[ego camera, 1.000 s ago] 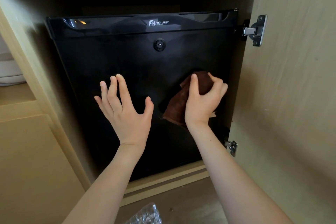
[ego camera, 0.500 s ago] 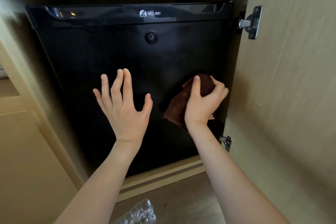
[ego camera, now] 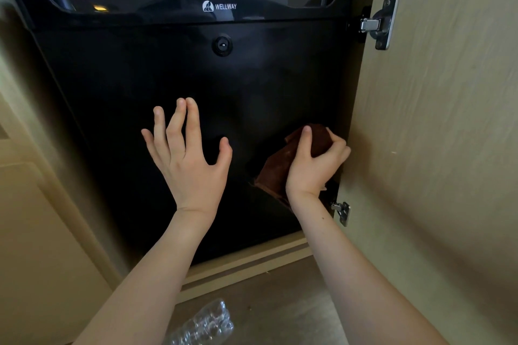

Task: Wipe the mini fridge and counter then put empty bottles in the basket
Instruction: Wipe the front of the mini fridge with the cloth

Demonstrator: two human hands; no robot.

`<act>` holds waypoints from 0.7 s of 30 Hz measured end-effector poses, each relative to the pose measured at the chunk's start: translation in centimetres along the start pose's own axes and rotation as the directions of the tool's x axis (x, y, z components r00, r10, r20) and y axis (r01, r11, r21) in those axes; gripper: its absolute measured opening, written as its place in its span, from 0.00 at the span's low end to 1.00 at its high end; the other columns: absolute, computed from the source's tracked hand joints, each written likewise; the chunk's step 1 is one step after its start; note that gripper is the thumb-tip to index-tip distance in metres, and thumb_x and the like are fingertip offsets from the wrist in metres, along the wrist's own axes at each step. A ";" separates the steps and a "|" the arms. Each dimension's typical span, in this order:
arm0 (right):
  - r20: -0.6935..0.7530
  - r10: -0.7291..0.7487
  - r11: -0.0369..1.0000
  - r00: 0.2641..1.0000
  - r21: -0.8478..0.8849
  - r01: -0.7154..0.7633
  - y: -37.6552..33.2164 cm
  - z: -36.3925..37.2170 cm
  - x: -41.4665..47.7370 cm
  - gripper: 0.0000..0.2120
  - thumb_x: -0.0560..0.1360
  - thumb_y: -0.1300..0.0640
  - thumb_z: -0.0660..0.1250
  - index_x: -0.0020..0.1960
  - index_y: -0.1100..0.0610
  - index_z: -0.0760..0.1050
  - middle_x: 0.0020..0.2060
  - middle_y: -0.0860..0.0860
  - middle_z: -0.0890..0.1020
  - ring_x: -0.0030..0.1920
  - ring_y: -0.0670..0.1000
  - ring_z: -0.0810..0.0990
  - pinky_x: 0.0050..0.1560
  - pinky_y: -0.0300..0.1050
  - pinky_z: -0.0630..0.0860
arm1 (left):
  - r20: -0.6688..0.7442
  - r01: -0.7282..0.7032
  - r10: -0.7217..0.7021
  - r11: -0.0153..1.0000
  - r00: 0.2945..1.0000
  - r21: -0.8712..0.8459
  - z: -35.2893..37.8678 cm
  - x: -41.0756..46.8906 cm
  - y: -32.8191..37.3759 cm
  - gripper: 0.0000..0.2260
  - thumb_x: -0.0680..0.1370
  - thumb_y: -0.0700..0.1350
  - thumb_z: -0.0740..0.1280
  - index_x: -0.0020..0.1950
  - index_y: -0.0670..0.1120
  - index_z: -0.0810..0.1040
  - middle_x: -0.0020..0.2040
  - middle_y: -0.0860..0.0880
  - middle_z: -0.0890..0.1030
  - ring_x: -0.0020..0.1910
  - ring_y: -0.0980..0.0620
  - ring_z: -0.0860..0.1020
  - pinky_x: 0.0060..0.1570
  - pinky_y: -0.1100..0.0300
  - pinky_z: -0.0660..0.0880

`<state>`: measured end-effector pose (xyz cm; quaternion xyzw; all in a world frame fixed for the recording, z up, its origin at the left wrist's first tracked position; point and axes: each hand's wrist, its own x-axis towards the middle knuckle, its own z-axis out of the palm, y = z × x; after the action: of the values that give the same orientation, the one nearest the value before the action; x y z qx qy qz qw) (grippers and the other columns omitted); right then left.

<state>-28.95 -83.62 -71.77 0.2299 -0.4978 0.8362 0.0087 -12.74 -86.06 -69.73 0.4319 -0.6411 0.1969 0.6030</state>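
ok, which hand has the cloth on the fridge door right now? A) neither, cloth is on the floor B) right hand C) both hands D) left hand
B: the right hand grips the brown cloth against the lower right of the black mini fridge door, while the left hand is spread open with nothing in it.

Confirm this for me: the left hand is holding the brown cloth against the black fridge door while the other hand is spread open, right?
Not quite. The head view shows the right hand holding the brown cloth against the black fridge door; the left hand is the one spread open.
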 end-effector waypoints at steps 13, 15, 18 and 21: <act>0.038 0.114 0.993 0.993 -0.026 -0.113 0.9 -0.9 -3.1 0.13 0.77 0.48 0.70 0.57 0.51 0.71 0.51 0.40 0.69 0.51 0.35 0.74 0.45 0.19 0.69 | 0.043 -0.031 0.031 0.999 0.999 0.006 -0.6 0.0 -0.4 0.31 0.77 0.50 0.69 0.78 0.45 0.64 0.75 0.48 0.66 0.78 0.44 0.55 0.77 0.47 0.43; 0.082 0.065 0.998 0.994 -0.022 -0.064 -0.7 0.9 -4.4 0.13 0.77 0.46 0.69 0.57 0.48 0.70 0.52 0.37 0.68 0.53 0.31 0.73 0.49 0.19 0.67 | 0.063 -0.059 0.058 0.998 0.996 0.016 -1.0 -0.1 -0.8 0.30 0.77 0.49 0.69 0.77 0.45 0.64 0.75 0.47 0.66 0.78 0.44 0.55 0.77 0.48 0.43; 0.141 -0.012 0.999 0.990 -0.044 0.018 -1.5 2.1 -6.8 0.17 0.77 0.45 0.68 0.61 0.52 0.71 0.53 0.35 0.66 0.54 0.35 0.73 0.53 0.21 0.66 | 0.105 -0.121 0.117 0.992 0.988 0.034 -1.6 -0.1 -1.7 0.29 0.78 0.49 0.68 0.77 0.46 0.65 0.75 0.47 0.67 0.78 0.45 0.56 0.78 0.49 0.44; 0.192 0.014 0.998 0.981 -0.061 -0.003 -0.9 1.5 -8.1 0.18 0.78 0.47 0.68 0.63 0.55 0.70 0.52 0.38 0.66 0.54 0.37 0.73 0.54 0.24 0.68 | 0.129 -0.169 0.164 0.985 0.978 0.032 -2.4 0.1 -2.4 0.27 0.78 0.48 0.68 0.76 0.45 0.67 0.74 0.47 0.69 0.77 0.45 0.58 0.78 0.50 0.47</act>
<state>-20.88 -82.71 -73.61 0.3069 -0.5222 0.7949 -0.0360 -9.32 -85.56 -69.77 0.4011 -0.7075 0.2326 0.5334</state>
